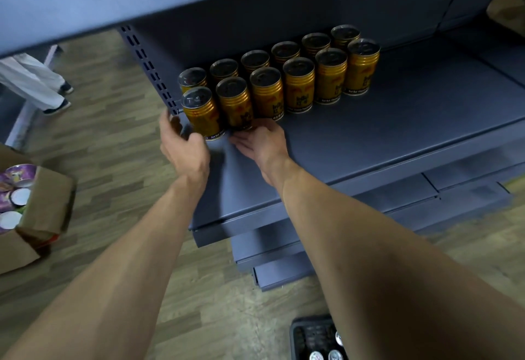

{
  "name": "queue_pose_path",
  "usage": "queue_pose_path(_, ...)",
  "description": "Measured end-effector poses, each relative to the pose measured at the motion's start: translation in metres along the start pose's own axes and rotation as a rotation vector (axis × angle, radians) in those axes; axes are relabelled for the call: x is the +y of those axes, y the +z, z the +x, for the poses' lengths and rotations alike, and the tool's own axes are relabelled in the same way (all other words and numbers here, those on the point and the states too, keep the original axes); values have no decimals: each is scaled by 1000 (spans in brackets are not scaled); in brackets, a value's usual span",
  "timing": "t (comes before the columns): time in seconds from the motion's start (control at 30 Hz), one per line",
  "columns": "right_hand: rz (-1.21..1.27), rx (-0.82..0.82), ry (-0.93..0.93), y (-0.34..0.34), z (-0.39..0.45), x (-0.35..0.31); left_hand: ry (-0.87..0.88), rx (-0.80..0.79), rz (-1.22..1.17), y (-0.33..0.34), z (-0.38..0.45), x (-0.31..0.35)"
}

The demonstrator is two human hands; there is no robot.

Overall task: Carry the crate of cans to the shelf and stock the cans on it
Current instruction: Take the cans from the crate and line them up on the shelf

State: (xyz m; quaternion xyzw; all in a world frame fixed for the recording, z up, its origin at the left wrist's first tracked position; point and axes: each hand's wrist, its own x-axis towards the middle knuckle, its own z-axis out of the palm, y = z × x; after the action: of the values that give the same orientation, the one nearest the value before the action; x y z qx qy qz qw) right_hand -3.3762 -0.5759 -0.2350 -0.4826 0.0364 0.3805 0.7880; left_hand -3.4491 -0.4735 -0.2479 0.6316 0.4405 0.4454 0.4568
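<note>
1. Twelve gold cans (pixel 298 84) stand in two rows on the grey shelf (pixel 383 132).
2. Left hand (pixel 184 146) cups the nearest can (pixel 201 116) at its 9 o'clock, fingers loosely curled.
3. Right hand (pixel 260 143) lies flat, fingers relaxed, at that can's 4 o'clock.
4. The black crate (pixel 315 337) sits at 6 o'clock on the floor.

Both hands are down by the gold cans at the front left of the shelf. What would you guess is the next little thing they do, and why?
Probably let go and reach back to the black crate for more. The cans stand upright in two rows, the left hand and right hand sit by the frontmost can, and can tops show in the crate.
</note>
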Motion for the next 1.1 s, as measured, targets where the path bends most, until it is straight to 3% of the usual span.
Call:
queue_pose_path(0.07, -16, 49, -4, 2, 2, 2, -20, 58, -3, 0, -7, 3)
queue_pose_path(0.13, -85, 108, -42, 4, 3, 3, 30, -42, 103, 3, -12, 2)
queue_pose_path(0.27, -541, 232, -189, -5, 6, 3, 92, -97, 289, 4, -9, 11)
queue_pose_path(0.6, -537, 233, -222, 0, 6, 2, 133, -128, 344, -11, 13, 5)
queue_pose_path(0.73, -1049, 311, -508, 5, 6, 0, 189, -149, 328, -9, 16, 7)
queue_pose_path(0.8, -1190, 298, -546, 7, 8, -5, 219, -185, 325, -11, 16, 6)
queue_pose_path(0.93, -1097, 330, -568, 1, 7, -11, 230, -213, 314, -12, 14, 5)
queue_pose_path(1.03, -1096, 451, -665, -2, 8, -20, 517, -62, 422, -10, 14, 15)
queue_pose_path(1.1, -1258, 499, -853, -4, 11, -31, 767, -67, 467, -1, 15, 32)
